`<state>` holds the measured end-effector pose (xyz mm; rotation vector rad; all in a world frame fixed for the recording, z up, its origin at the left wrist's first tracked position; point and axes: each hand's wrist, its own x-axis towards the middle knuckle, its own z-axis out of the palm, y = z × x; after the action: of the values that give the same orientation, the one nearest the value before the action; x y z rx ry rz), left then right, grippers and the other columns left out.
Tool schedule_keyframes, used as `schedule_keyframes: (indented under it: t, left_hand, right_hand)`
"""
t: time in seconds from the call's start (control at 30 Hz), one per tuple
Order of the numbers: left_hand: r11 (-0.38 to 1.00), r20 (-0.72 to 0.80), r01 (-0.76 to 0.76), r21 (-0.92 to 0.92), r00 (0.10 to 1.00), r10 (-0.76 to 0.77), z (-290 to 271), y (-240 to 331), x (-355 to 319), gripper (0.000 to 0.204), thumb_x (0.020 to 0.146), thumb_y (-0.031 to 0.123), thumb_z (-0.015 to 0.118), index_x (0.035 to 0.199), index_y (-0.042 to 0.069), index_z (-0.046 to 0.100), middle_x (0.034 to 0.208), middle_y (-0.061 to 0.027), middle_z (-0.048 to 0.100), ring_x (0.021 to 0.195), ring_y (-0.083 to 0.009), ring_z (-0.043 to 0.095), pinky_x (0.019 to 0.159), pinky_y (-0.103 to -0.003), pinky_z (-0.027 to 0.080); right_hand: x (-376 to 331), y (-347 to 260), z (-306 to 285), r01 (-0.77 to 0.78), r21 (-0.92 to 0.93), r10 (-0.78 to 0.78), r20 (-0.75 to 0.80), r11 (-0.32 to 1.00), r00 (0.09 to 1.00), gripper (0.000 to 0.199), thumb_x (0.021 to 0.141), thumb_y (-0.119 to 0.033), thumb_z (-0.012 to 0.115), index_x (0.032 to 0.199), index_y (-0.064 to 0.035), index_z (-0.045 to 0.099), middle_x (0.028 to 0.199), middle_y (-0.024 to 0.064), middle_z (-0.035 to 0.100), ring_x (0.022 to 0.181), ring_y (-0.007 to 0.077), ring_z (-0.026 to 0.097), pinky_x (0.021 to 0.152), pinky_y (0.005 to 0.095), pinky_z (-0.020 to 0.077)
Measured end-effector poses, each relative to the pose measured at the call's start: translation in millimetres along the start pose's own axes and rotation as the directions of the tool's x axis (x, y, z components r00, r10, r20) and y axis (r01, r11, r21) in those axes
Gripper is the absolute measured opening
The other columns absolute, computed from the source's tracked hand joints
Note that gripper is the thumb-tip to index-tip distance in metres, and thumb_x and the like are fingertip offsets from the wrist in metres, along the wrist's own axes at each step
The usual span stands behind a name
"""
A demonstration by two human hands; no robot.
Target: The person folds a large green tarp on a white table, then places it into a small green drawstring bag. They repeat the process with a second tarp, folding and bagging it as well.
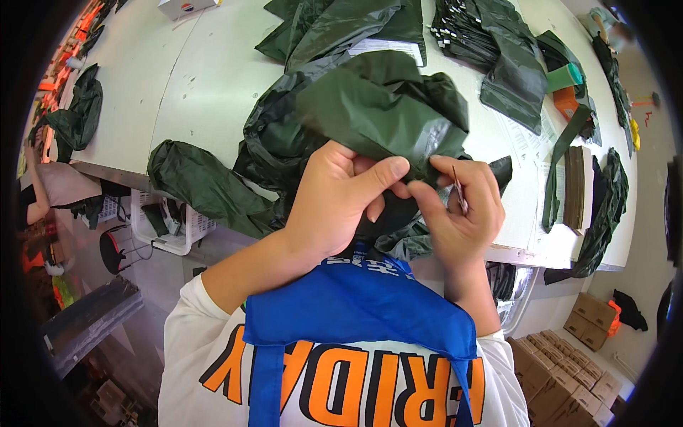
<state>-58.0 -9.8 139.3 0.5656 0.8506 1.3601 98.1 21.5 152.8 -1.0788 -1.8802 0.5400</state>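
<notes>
A dark green garment of smooth, slightly shiny fabric is bunched up in front of me, raised above the near side of the table. My left hand is closed on its lower edge, the thumb pressing the cloth. Close beside it, my right hand pinches the same edge between thumb and fingertips. A thin, pointed thing, dark and pinkish, sticks out between the fingers of the right hand; its kind is unclear. One sleeve-like length of green fabric trails left over the table's edge.
Green fabric pieces and a stack of dark folded pieces lie on the white table. A green roll lies at the right. Below stand a white basket and cardboard boxes. Another person is at left.
</notes>
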Motion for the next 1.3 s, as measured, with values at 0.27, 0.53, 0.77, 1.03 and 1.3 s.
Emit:
schedule_keyframes:
  t: [0.27,0.53,0.77,1.03,1.3]
  left_hand:
    - [0.948,0.009,-0.092,0.306,0.996,0.093,2.2,3.3,-0.4,0.016,0.089,0.008,0.063,0.102,0.000,0.059,0.082,-0.0090,0.066,0.063,-0.0087,0.061,0.044,-0.018,0.040]
    - [1.000,-0.005,-0.014,0.000,1.000,0.014,-7.6,4.0,2.0,0.020,0.090,0.008,0.062,0.106,0.000,0.056,0.083,-0.0091,0.064,0.062,-0.0105,0.060,0.042,-0.019,0.038]
    - [0.998,-0.032,-0.058,-0.019,0.998,0.057,-3.3,3.8,-0.3,0.017,0.090,0.007,0.062,0.104,0.000,0.056,0.085,-0.0084,0.063,0.065,-0.0125,0.061,0.042,-0.020,0.038]
    - [0.993,-0.045,-0.092,0.074,0.994,0.096,2.1,4.6,-1.4,0.016,0.089,0.009,0.064,0.100,-0.001,0.057,0.075,-0.0113,0.064,0.052,-0.0063,0.053,0.043,-0.018,0.039]
    - [0.993,-0.069,-0.105,0.049,0.992,0.108,3.0,3.5,-3.8,0.015,0.089,0.007,0.064,0.101,0.000,0.057,0.081,-0.0093,0.065,0.056,-0.0065,0.055,0.043,-0.018,0.040]
  right_hand:
    - [-0.9,5.2,14.8,-0.060,0.206,0.077,-0.076,0.977,0.994,0.018,0.071,0.003,0.074,0.086,-0.0016,0.066,0.077,0.0069,0.061,0.066,0.0145,0.057,0.057,0.0246,0.0442]
    - [4.0,4.0,-18.4,0.061,0.320,-0.147,0.253,0.946,0.956,0.025,0.079,-0.022,0.073,0.090,-0.0014,0.065,0.076,0.0052,0.057,0.065,0.0144,0.051,0.055,0.0258,0.0384]
    - [-1.1,26.1,-29.5,0.020,-0.001,-0.020,0.110,1.000,0.994,0.035,0.068,-0.007,0.079,0.099,0.0002,0.065,0.079,0.0083,0.060,0.068,0.0168,0.057,0.058,0.0258,0.0463]
    - [-0.5,16.5,-16.9,0.112,-0.035,-0.110,0.055,0.993,0.992,0.039,0.062,-0.011,0.084,0.095,-0.0007,0.067,0.077,0.0089,0.062,0.065,0.0170,0.059,0.055,0.0262,0.0480]
    - [-4.8,24.2,-13.8,0.051,0.059,-0.052,0.021,0.997,0.998,0.032,0.066,-0.013,0.082,0.091,0.0008,0.067,0.081,0.0069,0.064,0.065,0.0123,0.057,0.056,0.0235,0.0441]
